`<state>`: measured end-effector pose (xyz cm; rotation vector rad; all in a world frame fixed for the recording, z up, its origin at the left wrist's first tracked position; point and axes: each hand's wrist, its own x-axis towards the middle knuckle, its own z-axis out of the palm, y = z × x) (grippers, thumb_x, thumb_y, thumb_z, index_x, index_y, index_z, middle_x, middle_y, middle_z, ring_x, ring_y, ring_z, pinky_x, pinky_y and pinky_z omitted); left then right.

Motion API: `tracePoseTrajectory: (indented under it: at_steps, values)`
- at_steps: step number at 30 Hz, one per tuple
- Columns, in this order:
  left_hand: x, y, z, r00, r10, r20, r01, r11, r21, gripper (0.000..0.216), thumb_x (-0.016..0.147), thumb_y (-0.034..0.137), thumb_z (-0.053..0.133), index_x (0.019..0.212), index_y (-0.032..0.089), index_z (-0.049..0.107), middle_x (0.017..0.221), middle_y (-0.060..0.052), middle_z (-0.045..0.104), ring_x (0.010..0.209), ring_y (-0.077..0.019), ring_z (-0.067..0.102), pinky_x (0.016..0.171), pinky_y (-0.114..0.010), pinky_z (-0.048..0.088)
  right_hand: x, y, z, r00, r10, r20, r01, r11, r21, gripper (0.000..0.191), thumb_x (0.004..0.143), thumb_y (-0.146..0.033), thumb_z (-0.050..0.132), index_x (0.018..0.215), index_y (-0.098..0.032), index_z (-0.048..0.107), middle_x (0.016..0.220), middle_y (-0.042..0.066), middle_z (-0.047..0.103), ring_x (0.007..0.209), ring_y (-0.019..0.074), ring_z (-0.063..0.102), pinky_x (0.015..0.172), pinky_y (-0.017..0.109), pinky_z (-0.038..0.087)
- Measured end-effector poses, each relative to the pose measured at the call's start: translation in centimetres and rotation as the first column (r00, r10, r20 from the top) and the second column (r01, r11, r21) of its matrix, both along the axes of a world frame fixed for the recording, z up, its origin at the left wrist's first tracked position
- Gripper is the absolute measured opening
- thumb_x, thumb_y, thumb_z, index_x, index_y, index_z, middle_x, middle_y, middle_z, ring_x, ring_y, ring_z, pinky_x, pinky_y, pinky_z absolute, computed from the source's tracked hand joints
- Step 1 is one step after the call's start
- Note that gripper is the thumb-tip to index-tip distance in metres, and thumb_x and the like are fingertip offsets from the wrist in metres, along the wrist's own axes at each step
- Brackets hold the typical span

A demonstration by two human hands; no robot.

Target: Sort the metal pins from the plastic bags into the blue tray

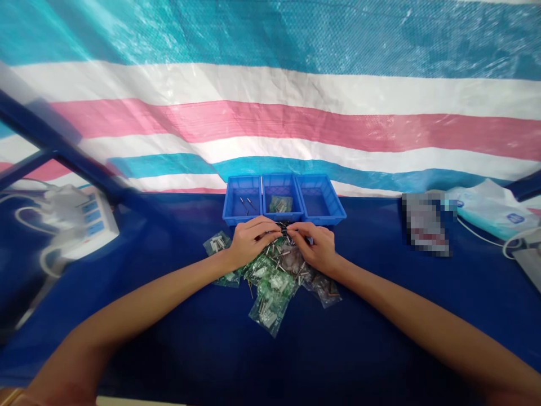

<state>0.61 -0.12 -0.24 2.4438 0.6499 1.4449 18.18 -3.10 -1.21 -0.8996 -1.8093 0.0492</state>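
My left hand (253, 242) and my right hand (315, 245) meet fingertip to fingertip over a heap of small parts. Both are closed in a pinch. Between them are thin dark pieces, too small to name. Below the fingers lie loose metal rods (285, 256) and several small clear plastic bags (270, 307), some with a green tint and pale cylindrical pieces inside. Another bag (217, 243) of pale pieces lies beside my left wrist. Just beyond my hands stand three blue bins, the left one (236, 219) with two thin dark rods (247, 203) in it.
A bag of parts (281, 204) lies in the middle bin (282, 216); the right bin (323, 219) stands beside it. To the left is a white power strip (95, 225) with cables. A blue-and-white soft pack (492, 208) and a pixelated object (426, 224) lie right. Striped sheeting (270, 118) hangs behind.
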Motion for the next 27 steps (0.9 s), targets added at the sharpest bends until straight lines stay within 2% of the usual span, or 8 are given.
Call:
tracePoseTrajectory:
  at_steps: [10, 18, 27]
  values:
    - [0.00, 0.11, -0.07, 1.000, -0.007, 0.024, 0.007, 1.000, 0.011, 0.006, 0.079, 0.019, 0.063, 0.078, 0.013, 0.064, 0.074, -0.006, 0.066, 0.059, -0.0083, 0.059, 0.054, -0.017, 0.048, 0.06, 0.05, -0.13, 1.000, 0.010, -0.009, -0.010, 1.000, -0.010, 0.010, 0.086, -0.022, 0.053, 0.084, -0.018, 0.062, 0.045, -0.006, 0.054, 0.036, 0.0059, 0.046, 0.041, 0.017, 0.038]
    - [-0.10, 0.06, -0.02, 1.000, 0.002, -0.001, -0.002, 1.000, -0.013, 0.008, 0.080, 0.020, 0.062, 0.080, 0.013, 0.064, 0.078, -0.006, 0.065, 0.045, -0.0035, 0.048, 0.047, -0.017, 0.045, 0.04, 0.06, -0.20, 1.000, 0.007, -0.015, -0.007, 1.000, -0.019, 0.009, 0.086, -0.021, 0.053, 0.085, -0.017, 0.061, 0.045, -0.007, 0.052, 0.036, 0.0055, 0.045, 0.041, 0.017, 0.037]
    - [-0.10, 0.15, -0.16, 1.000, -0.006, -0.027, 0.005, 0.999, -0.048, 0.010, 0.080, 0.023, 0.062, 0.084, 0.013, 0.063, 0.079, -0.006, 0.066, 0.044, -0.0039, 0.048, 0.048, -0.018, 0.045, 0.08, 0.00, -0.07, 1.000, -0.018, -0.024, 0.018, 1.000, -0.010, 0.010, 0.086, -0.022, 0.053, 0.084, -0.017, 0.061, 0.043, -0.007, 0.051, 0.036, 0.0056, 0.044, 0.041, 0.017, 0.037]
